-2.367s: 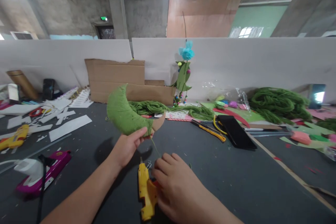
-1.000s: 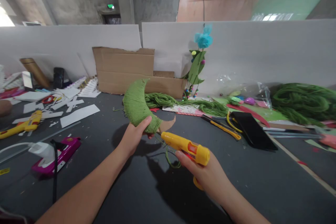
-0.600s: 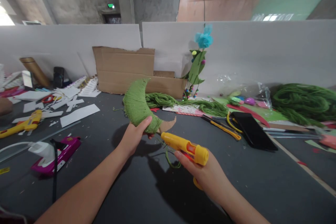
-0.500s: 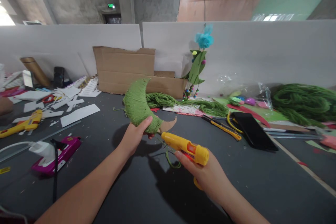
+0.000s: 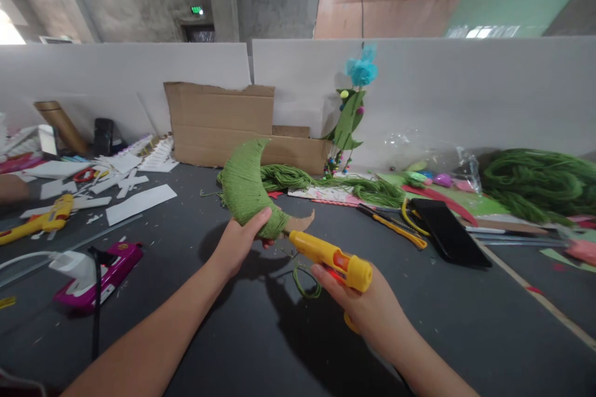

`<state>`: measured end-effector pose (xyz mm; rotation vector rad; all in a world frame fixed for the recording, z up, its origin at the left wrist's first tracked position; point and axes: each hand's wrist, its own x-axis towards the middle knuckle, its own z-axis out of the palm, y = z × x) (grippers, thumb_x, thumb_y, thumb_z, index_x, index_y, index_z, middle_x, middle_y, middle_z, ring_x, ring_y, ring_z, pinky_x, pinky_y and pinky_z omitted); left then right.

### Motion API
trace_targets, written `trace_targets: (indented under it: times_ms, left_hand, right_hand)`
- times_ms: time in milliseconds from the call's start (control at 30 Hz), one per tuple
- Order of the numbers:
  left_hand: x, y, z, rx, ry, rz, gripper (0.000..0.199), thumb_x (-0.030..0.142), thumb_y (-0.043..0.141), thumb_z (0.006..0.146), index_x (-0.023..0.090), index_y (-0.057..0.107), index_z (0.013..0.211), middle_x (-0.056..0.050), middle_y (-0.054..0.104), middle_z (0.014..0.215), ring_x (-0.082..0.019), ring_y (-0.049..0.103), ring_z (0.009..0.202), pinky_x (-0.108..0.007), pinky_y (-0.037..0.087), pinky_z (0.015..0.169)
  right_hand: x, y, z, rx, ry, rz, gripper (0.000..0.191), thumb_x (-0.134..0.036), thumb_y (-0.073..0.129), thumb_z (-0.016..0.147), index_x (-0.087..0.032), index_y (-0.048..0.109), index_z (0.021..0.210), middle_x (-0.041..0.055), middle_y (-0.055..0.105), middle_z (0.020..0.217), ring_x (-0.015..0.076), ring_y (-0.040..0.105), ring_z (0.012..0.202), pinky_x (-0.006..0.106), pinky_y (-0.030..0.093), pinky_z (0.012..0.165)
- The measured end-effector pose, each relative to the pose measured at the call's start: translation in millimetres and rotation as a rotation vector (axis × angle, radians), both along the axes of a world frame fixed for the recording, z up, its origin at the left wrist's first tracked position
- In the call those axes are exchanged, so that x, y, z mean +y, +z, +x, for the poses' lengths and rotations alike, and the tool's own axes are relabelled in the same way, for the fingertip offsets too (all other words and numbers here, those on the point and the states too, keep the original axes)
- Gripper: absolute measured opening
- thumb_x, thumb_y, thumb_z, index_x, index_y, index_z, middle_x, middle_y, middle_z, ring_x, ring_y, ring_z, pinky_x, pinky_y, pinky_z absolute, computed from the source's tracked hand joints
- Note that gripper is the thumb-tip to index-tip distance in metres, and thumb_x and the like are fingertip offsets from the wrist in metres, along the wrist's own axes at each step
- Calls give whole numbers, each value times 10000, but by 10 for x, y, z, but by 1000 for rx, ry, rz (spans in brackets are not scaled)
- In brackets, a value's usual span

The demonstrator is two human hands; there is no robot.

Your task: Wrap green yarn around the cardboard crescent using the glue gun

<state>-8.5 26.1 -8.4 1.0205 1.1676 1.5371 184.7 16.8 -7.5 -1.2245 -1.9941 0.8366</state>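
Several lumps (image 5: 442, 180) amid clear plastic (image 5: 470, 167); right hand (image 5: 365, 298) holds glue gun (image 5: 321, 251).

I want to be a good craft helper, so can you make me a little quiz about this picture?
1. Which hand holds the green moon shape, left or right?
2. True or false: green yarn covers the moon shape completely.
3. What color is the flower at the back?
A) red
B) blue
C) white

Key:
1. The left hand.
2. False; its brown tip near the glue gun is bare.
3. B.
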Motion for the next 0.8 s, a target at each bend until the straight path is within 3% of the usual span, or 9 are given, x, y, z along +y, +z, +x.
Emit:
trace_targets:
  times_ms: [167,267,633,800]
  left_hand:
    - [-10,-21,-1,76,-2,55,271,367,586,732,120,645,825,-27,636,640,-136,532,474,-256,425,443]
    - [-6,-29,-2,84,-10,70,266,364,579,741,121,643,829,-19,623,612,-135,528,475,-252,424,445]
    - [-5,-5,-5,59,-24,28,277,363,577,748,106,619,843,-25,580,590,-143,525,506,-245,428,434]
    - [4,-17,-15,71,-43,26,300,369,569,758,100,609,885,-37,590,656,-136,526,517,-243,436,440]
  right_hand:
    - [-47,71,-20,-194,36,280,311,-379,459,804,-194,431,556,3,493,546,116,434,490,224,347,466]
    - [-60,95,-26,-221,47,342,316,-365,439,818,-195,420,553,3,482,538,121,438,494,229,345,476]
    - [-15,-26,18,-27,-13,99,273,-428,506,785,-192,518,650,6,533,561,124,460,501,224,370,469]
    - [1,11,13,27,-48,-28,296,-456,520,753,-172,553,676,19,562,592,132,480,530,230,396,507]
